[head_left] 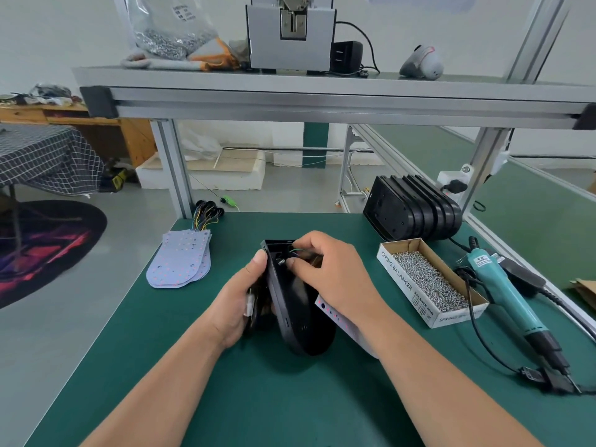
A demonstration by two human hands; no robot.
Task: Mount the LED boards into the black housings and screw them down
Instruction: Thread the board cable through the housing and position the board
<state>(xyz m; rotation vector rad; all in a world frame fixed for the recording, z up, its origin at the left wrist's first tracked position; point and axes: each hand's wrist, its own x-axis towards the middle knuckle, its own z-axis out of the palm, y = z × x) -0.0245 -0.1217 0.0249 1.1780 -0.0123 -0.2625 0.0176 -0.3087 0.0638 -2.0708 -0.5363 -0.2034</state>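
1. Black housing [292, 317] is sitting mid-table, tipped up on its edge. Its long axis is running near-to-far, with the rounded end pointing at the person, the square end pointing away and the open cavity facing right.
2. Left grip [238, 301] is clasping the housing's left side, thumb lying on the rim.
3. Right grip [329, 269] is reaching into the cavity, fingers curled and pinching a green wire [298, 251].
4. LED board [333, 314] is lying under the right wrist, just beside the housing.
5. Stack of LED boards [180, 262] is sitting far left on the table [225, 398], wired ends pointing away.
6. Row of housings [416, 208] is standing on edge at far right, with the screw box [429, 282] just in front and the electric screwdriver [506, 285] lying right of it.
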